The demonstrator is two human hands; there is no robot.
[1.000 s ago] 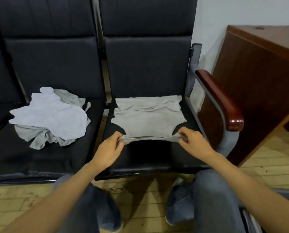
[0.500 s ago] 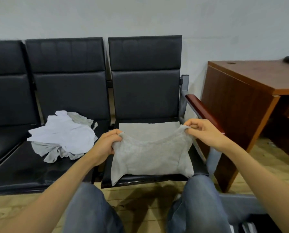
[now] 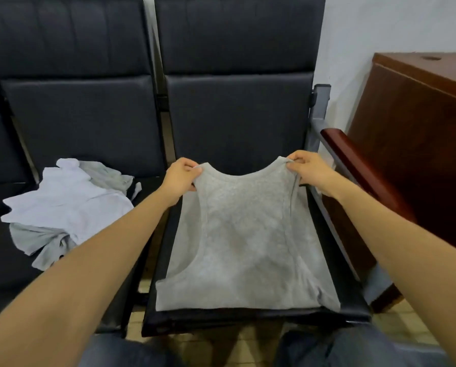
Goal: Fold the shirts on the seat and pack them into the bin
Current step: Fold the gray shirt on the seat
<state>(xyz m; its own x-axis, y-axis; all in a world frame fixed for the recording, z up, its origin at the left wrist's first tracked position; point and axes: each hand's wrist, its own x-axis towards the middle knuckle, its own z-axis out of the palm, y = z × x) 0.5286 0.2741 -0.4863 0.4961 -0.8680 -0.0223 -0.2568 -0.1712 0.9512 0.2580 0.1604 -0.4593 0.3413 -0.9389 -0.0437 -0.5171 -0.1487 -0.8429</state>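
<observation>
A grey shirt (image 3: 245,234) lies folded over on the right black seat (image 3: 248,317), covering most of the cushion. My left hand (image 3: 180,177) pinches its far left corner. My right hand (image 3: 310,169) pinches its far right corner, and both corners are near the seat back. The edge between my hands sags in a curve. On the left seat (image 3: 15,274) rests a crumpled pile of light shirts (image 3: 65,205). No bin is in view.
A wooden armrest (image 3: 359,165) on a grey metal frame runs along the right side of the seat. A brown wooden desk (image 3: 420,133) stands to the right of it. The seat backs rise just behind my hands. My knees are at the bottom edge.
My hands lifted the shirt's near edge from the front of the seat and carried it up and away to the seat back, folding the shirt over itself.
</observation>
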